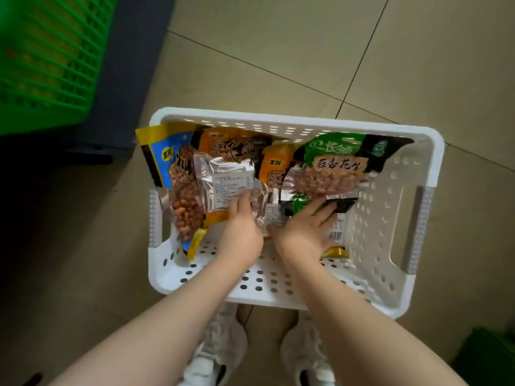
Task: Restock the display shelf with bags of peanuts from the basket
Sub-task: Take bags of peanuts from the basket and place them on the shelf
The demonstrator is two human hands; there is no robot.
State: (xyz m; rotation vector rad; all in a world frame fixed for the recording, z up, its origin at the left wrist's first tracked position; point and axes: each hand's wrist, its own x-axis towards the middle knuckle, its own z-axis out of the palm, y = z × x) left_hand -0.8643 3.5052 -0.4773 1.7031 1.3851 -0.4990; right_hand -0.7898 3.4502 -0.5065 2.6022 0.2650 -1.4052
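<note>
Both hands inside white perforated plastic basket (401,240): left hand (242,232) flat-fingered on silver-backed peanut bag (225,182) lying lengthwise toward far rim, right hand (305,232) spread, ungripping, on green-and-black peanut bag (334,160), nearer right wall.

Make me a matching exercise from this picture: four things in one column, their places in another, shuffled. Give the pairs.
Things:
1. green bag
2. blue bag
3. white basket
4. green crate

Places:
A. upper left of the picture, outside the basket
B. right side of the basket
C. on the floor, in front of the shoes
D. left side of the basket

Pairs: 1-B, 2-D, 3-C, 4-A
</note>
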